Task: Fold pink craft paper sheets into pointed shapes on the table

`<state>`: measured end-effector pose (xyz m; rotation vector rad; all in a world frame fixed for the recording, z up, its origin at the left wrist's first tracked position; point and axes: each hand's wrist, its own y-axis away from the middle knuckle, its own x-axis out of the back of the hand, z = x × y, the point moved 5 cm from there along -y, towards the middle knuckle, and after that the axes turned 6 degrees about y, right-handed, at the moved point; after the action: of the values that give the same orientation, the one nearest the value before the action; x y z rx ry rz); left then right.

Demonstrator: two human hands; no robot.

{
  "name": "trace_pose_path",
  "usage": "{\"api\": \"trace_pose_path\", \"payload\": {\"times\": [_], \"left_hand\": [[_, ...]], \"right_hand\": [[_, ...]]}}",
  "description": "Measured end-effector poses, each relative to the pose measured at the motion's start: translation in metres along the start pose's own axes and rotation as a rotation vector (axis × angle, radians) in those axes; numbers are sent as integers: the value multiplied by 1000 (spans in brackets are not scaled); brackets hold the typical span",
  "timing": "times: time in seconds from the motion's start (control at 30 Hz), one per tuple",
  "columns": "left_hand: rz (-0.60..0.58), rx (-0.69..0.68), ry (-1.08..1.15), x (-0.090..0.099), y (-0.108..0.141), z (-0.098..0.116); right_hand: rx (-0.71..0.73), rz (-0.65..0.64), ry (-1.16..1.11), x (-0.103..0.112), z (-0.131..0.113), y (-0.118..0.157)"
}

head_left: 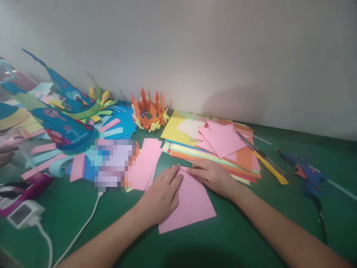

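A pink sheet of paper (188,204) lies on the green table, its far end narrowed to a folded point. My left hand (163,193) rests on the sheet's left side, fingertips pressing near that point, fingers close together. From the right, my right hand (209,175) touches the same far tip, its fingers bent over the paper's edge. Strips of pink paper (146,160) lie just left of my left hand. Beyond my right hand, pink squares (221,137) sit on a stack of coloured sheets (242,156).
A yellow cutter knife (270,167) lies right of the stack, and a blue glue gun (309,175) farther right. An orange paper crown (150,113) stands behind. Blue cone hats (64,126), a white cable (86,223) and another person's hand (8,149) are at left.
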<state>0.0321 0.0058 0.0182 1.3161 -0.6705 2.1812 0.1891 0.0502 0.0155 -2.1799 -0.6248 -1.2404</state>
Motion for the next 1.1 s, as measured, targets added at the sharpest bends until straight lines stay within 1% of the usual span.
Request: {"api": "trace_pose_path", "payload": {"times": [0.17,0.3,0.5,0.6,0.8,0.97,1.1], "left_hand": [[26,-4,8,-1,0,1],[36,-5,4,0,-1,2],[17,-7,-33,-1,0,2],[15,-8,-41,-1,0,2],[4,-17,-74,-2,-1,3],[14,-20,-79,-2,-1,3],[4,-23,-90,-3,-1,4]], "right_hand": [[11,-30,7,-1,1,0],[-39,-64,-8,-1,3,1],[-128,-109,-81,0,3,0],[-104,-110,-63,1,1,-2],[-40,-56,-27,4,-3,-3],[-82,-80,-50,4,0,-2],[-52,-80,-36,4,-1,-1]]}}
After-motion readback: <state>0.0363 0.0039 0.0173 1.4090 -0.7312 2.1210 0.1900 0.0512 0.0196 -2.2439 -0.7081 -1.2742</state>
